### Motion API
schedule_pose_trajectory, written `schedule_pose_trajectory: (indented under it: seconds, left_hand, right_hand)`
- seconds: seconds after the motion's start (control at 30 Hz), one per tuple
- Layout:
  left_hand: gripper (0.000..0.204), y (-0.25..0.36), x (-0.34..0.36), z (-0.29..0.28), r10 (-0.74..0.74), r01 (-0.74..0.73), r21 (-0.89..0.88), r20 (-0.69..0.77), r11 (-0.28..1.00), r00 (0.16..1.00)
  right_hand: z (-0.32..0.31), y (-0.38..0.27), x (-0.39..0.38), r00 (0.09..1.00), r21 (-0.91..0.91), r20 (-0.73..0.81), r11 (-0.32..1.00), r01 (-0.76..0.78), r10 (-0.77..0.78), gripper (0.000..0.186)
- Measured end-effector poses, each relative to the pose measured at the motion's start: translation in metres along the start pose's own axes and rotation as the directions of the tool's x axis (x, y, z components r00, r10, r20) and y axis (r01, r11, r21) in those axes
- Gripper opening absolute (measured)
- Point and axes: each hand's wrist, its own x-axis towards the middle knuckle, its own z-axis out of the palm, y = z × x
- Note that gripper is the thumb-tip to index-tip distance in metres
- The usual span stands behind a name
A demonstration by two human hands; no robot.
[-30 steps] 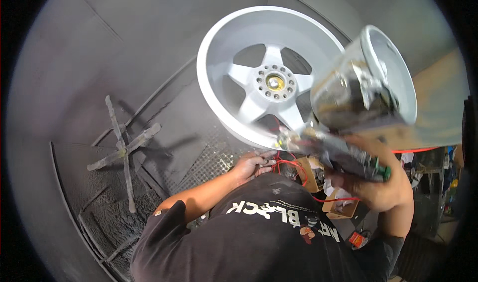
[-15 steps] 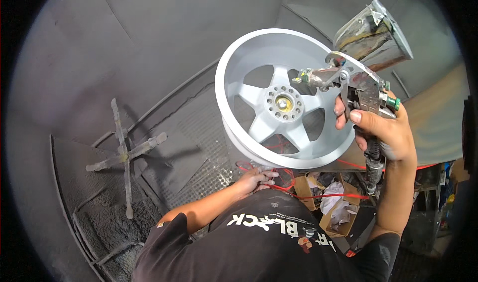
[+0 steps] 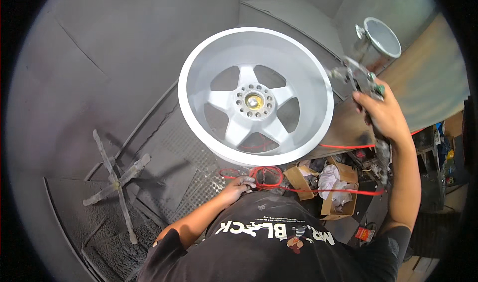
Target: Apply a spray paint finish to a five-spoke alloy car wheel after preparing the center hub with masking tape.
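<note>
A pale grey, five-spoke wheel rim (image 3: 239, 99) sits tilted in front of me, its dish facing up and yellow showing at the hub. To the right of it, my right hand (image 3: 386, 110) grips a spray gun (image 3: 365, 78) with a metal cup (image 3: 381, 40) on top. The gun's nozzle points left, near the rim's right edge and apart from it; motion blurs it somewhat. Low in front of my body, my left hand (image 3: 239, 188) has its fingers curled at a looped red hose (image 3: 269, 178), below the rim's near edge.
At left stands a grey, paint-caked cross-shaped stand (image 3: 117, 183). Grey booth walls (image 3: 134, 38) curve behind the rim. Cardboard boxes (image 3: 343, 210) with crumpled material lie near right, the red hose crossing over them. A large paint-smeared panel (image 3: 423, 78) borders the right side.
My right hand has swung the spray gun away from over the rim to beyond its right edge, tilting the cup. The view has shifted, so the rim appears farther left. My left hand stays low by the hose.
</note>
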Motion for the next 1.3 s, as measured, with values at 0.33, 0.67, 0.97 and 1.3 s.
schedule_pose_trajectory:
  seconds: [0.33, 0.67, 0.97, 1.3]
  left_hand:
    - [0.038, 0.038, -0.005, 0.014, -0.158, 0.158, 0.001, -0.064, 0.987, 0.985]
    - [0.037, 0.021, 0.014, 0.008, -0.046, 0.044, 0.233, 0.002, 0.971, 0.999]
    - [0.037, 0.013, -0.011, -0.021, -0.099, 0.096, -0.034, -0.146, 0.995, 0.984]
    - [0.054, 0.171, -0.005, -0.124, 0.172, -0.33, -0.263, -0.484, 0.907, 0.858]
  right_hand:
    - [0.01, -0.018, -0.057, 0.82, 0.098, 0.469, 0.904, -0.417, 0.328, 0.02]
    - [0.065, -0.033, 0.007, 0.936, 0.222, 0.351, 0.973, -0.059, -0.024, 0.02]
    - [0.018, 0.011, 0.033, 0.982, -0.125, 0.164, 0.989, -0.076, 0.096, 0.02]
    - [0.015, 0.017, -0.05, 0.834, 0.075, 0.426, 0.906, -0.417, 0.349, 0.03]
